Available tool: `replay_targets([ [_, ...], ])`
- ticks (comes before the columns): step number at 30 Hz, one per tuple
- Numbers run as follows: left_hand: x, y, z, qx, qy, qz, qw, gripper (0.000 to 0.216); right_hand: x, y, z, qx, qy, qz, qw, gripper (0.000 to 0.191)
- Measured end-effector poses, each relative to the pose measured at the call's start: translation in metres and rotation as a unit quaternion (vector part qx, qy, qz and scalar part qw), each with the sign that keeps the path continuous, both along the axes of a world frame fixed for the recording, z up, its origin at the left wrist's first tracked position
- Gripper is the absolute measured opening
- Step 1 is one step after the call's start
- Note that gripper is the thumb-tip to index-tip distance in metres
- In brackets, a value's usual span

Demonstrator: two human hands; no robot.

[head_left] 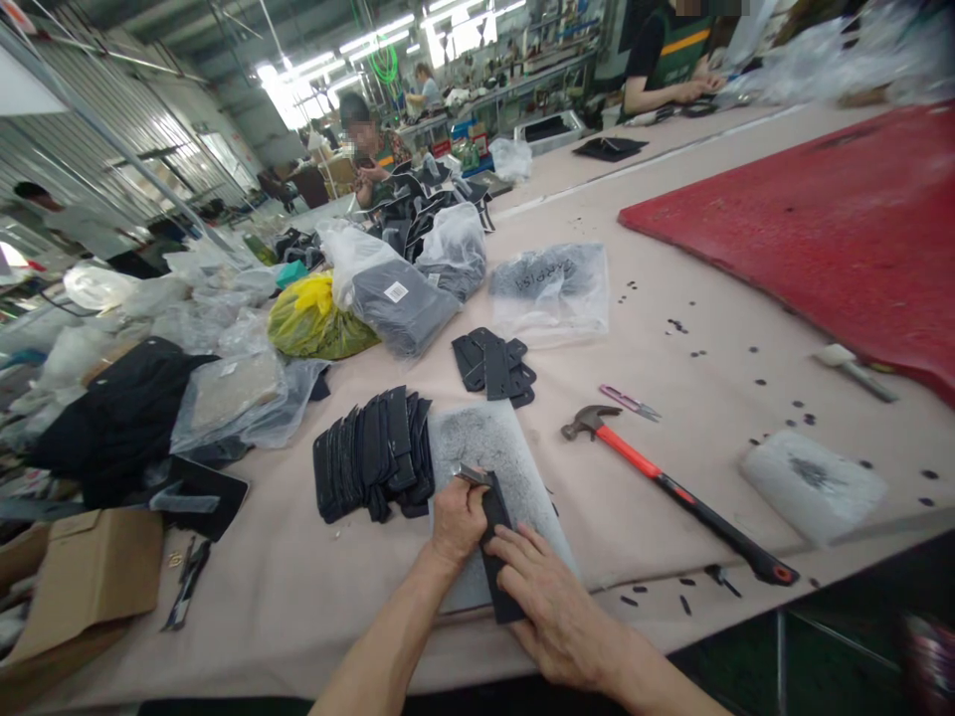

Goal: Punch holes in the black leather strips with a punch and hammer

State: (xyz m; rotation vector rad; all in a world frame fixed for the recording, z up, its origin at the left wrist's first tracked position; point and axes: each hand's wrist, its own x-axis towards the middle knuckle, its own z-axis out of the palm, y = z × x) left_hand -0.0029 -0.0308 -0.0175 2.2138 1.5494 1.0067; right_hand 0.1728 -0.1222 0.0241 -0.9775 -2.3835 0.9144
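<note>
The left hand [458,519] pinches a short silver metal tool [472,475] between thumb and fingers, at the far end of a flat black rectangular strip [496,509]. The right hand [556,602] rests with fingers extended across the strip's nearer part, its thumb mostly hidden. The strip lies on a pale grey rectangular board [535,487] with dark speckles, set on a desk [284,597] covered in beige material. Just left of the left hand, beside the board, stands a tightly packed row of similar black pieces [371,457]. Beyond the left hand, near the board's far edge, is a smaller loose pile of black pieces [493,366]. To the right of the right hand, a claw hammer [671,487] with a red and black handle lies diagonally, its head pointing away; pink-handled metal snips [631,403] lie just past that head. Farther right of the right hand is a whitish block [812,484] with a dark smudge. Well to the left of the left hand, at the desk's near edge, sits an open brown cardboard box [108,572].
</note>
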Motion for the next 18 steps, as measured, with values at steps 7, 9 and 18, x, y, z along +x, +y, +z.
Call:
replay_targets([
  [7,-0.001,0.001,0.000,-0.032,0.021,0.014,0.999,0.018,0.078,0.015,-0.012,0.155,-0.011,-0.307,0.939,0.031],
  [9,-0.001,0.001,-0.001,-0.036,0.025,0.012,0.999,0.015,0.118,0.024,-0.026,0.171,-0.115,-0.423,0.882,0.029],
  [18,0.000,-0.002,0.007,-0.051,0.032,0.000,0.998,0.014,0.152,0.029,-0.019,-0.394,0.052,-0.406,0.823,0.019],
])
